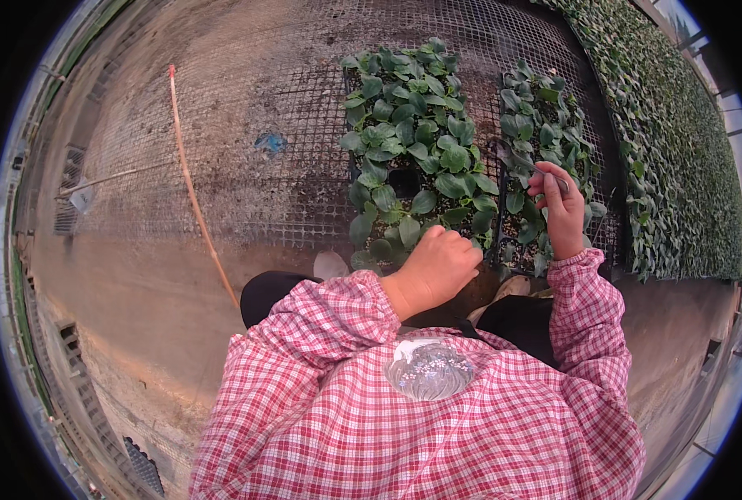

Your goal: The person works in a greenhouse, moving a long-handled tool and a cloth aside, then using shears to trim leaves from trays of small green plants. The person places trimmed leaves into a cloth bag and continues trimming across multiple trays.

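Note:
My right hand (561,209) grips a slim metal tool (529,164), its far end over the gap between two seedling trays. That end is blurred and may be spoon-shaped. Broad-leaved green seedlings (417,122) fill most of the left tray, where one square black cell (404,182) has no plant in it. My left hand (439,265) is curled at this tray's near edge, close to the leaves. Its fingertips are hidden, so whatever they may hold is out of sight. Under my right hand stands a narrower group of seedlings (542,119) in the right tray.
A dense bed of seedlings (683,156) runs along the right. Mesh-like grid (233,206) covers the ground at left, crossed by an orange-brown pole (189,175) and a thinner stick (118,179). A blue scrap (271,143) lies there too. My dark-clothed knees (271,294) flank the near side.

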Available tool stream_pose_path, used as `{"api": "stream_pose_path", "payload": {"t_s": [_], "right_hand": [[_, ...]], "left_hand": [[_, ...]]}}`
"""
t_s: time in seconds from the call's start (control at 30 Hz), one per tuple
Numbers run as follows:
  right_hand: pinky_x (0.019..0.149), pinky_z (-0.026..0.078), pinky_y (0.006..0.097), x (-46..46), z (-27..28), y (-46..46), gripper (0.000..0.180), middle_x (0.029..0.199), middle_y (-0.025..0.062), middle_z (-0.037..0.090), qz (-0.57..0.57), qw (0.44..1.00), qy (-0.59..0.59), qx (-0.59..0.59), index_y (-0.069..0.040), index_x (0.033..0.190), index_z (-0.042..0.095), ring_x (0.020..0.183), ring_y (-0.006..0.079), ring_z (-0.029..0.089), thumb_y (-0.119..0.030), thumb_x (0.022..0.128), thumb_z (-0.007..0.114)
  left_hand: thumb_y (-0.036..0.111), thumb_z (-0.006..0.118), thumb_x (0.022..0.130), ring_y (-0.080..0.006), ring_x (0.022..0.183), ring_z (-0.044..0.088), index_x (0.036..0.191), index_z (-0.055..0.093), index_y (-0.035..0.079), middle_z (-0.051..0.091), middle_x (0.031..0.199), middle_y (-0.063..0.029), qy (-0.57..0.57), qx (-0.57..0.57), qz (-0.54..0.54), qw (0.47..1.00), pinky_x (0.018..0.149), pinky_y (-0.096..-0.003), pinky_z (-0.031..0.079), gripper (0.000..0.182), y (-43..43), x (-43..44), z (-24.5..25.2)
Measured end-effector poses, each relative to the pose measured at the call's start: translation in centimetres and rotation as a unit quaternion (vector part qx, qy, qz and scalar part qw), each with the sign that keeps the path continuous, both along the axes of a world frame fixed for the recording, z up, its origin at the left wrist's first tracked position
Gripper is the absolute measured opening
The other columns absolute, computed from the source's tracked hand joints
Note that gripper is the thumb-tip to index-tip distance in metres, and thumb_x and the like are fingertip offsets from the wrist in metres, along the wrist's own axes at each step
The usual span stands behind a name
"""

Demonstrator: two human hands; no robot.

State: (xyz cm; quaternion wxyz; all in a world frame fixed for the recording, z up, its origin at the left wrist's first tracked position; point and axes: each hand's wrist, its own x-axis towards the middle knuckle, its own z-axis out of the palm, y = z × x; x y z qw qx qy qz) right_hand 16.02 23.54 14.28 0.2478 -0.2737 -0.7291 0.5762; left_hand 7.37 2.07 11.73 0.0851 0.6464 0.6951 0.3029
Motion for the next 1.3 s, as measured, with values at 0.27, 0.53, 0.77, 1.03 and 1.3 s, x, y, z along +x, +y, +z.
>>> {"api": "stream_pose_path", "payload": {"t_s": [0.27,0.53,0.77,1.03,1.3], "right_hand": [[0.069,0.048,0.0316,-15.6,-2.7,-2.8,0.02,0.092,0.0088,0.062,0.133,0.947,0.008,0.291,-0.008,0.106,0.059,0.079,0.0232,0.061,-0.013,0.088,0.052],[0.071,0.048,0.0375,-20.6,-4.8,-5.7,0.019,0.087,0.007,0.061,0.281,0.871,-0.021,0.402,-0.011,0.103,0.06,0.082,0.0269,0.059,-0.015,0.085,0.054],[0.074,0.047,0.037,-24.7,-5.2,0.2,0.02,0.09,0.0065,0.062,0.079,0.889,-0.046,0.448,-0.012,0.104,0.06,0.086,0.0263,0.057,-0.017,0.086,0.053],[0.075,0.048,0.0364,-20.9,-4.7,1.2,0.02,0.093,0.0069,0.063,0.236,0.852,-0.032,0.466,-0.011,0.104,0.06,0.089,0.0255,0.057,-0.016,0.087,0.052],[0.067,0.048,0.0285,-5.2,1.1,7.7,0.018,0.094,0.0081,0.061,0.01,0.947,-0.024,0.321,-0.004,0.102,0.061,0.078,0.0182,0.061,-0.009,0.088,0.052]], "left_hand": [[0.022,0.066,0.069,-0.0209,0.075,0.056,0.076,0.058,0.011,0.057,0.072,-0.0027,0.012,-0.039,-0.082,0.996,0.067,-0.0329,0.041,0.016,-0.1,1.2,-0.8],[0.017,0.058,0.07,-0.0208,0.073,0.057,0.074,0.059,0.011,0.058,0.073,-0.0031,-0.007,-0.027,-0.054,0.998,0.065,-0.033,0.042,0.008,-0.2,-0.3,-0.4],[0.018,0.063,0.068,-0.0223,0.071,0.056,0.076,0.057,0.009,0.055,0.071,-0.004,-0.031,-0.036,-0.05,0.998,0.065,-0.034,0.042,0.013,0.4,-0.9,-0.2],[0.019,0.067,0.069,-0.024,0.076,0.055,0.084,0.057,0.008,0.055,0.076,-0.0054,-0.045,-0.074,-0.046,0.995,0.069,-0.0354,0.041,0.021,0.6,-2.0,0.1],[0.016,0.066,0.071,-0.0258,0.082,0.055,0.096,0.057,0.006,0.057,0.083,-0.0074,-0.06,-0.114,-0.081,0.988,0.074,-0.0368,0.042,0.029,1.1,-1.8,0.7]]}}
